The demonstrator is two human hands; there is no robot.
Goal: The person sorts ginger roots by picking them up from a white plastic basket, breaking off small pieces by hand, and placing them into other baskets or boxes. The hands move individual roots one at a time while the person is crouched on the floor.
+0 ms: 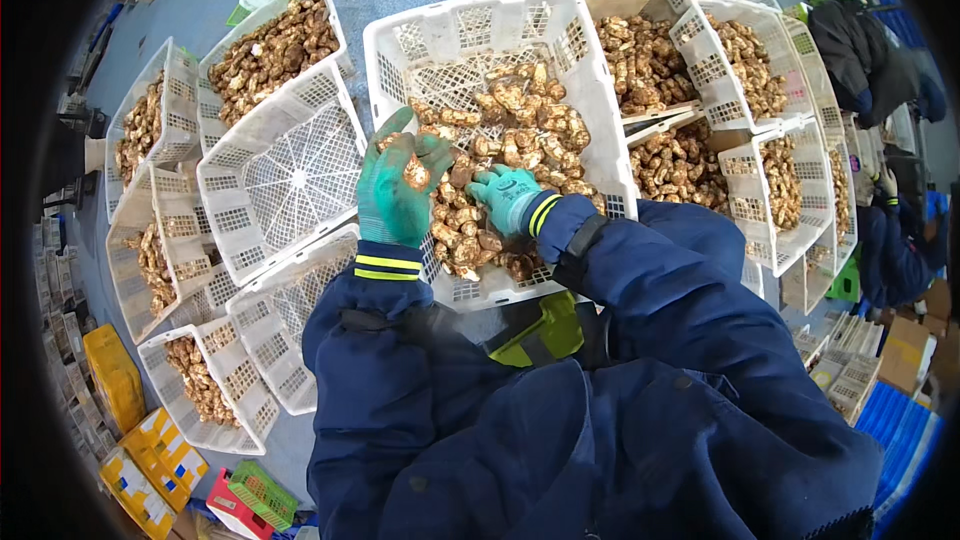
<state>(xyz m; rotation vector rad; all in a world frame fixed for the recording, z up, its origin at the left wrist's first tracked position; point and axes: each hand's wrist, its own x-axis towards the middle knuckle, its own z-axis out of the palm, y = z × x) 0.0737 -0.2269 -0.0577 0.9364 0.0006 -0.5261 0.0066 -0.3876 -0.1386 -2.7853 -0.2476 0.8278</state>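
A white perforated crate [610, 90] in front of me holds a heap of knobbly brown-and-cream mushrooms [535, 140]. My left hand [390, 195], in a green glove, is raised at the crate's left side, its fingers closed on a mushroom [416, 172]. To its right, my right hand [508, 198], also gloved, reaches down into the heap with curled, closed fingers; what they hold, if anything, is hidden.
An empty white crate [295, 180] is at my left, among more crates of mushrooms [275, 60]. Filled crates [750, 70] crowd the right. Yellow boxes [160, 460] lie lower left. Other people [890, 250] are at the far right, beside cardboard boxes [905, 350].
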